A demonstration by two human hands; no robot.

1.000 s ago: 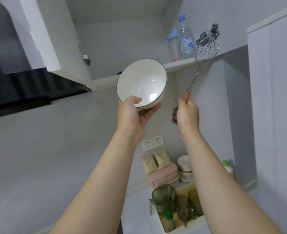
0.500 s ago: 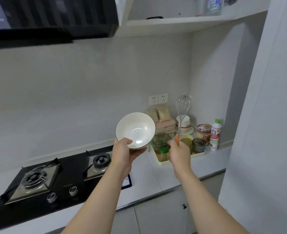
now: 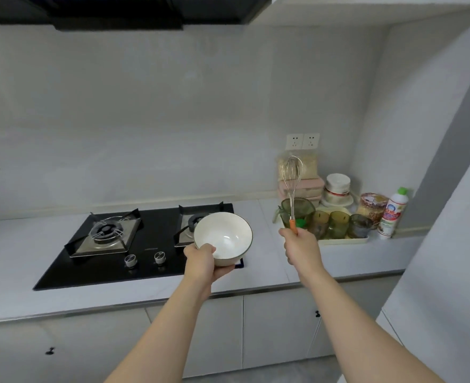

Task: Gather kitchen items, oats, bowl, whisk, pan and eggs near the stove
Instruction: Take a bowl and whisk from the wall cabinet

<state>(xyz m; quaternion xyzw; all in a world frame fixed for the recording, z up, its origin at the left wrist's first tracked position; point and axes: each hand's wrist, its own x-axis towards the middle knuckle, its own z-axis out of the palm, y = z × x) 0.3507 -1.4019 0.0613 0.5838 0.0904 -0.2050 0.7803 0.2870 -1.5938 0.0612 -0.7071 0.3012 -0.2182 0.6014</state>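
My left hand (image 3: pixel 202 262) grips a white bowl (image 3: pixel 224 236) with a dark rim, thumb over its near edge, above the right front corner of the black gas stove (image 3: pixel 142 241). My right hand (image 3: pixel 301 248) holds a wire whisk (image 3: pixel 291 178) upright by its orange handle, over the counter to the right of the stove. Bags of oats (image 3: pixel 309 168) lean against the wall on pink boxes behind the whisk. No pan or eggs are visible.
A cream tray (image 3: pixel 344 240) at the right holds a green pitcher (image 3: pixel 301 210) and several tinted glasses (image 3: pixel 338 223). Stacked white bowls (image 3: pixel 338 186), a jar (image 3: pixel 372 207) and a white bottle (image 3: pixel 392 214) fill the corner. White countertop (image 3: pixel 264 261) lies between stove and tray. A range hood (image 3: pixel 117 12) hangs overhead.
The view has dropped from the upper cabinet to the counter. Both hands came down with the bowl and the whisk and are now just above the stove's right edge.
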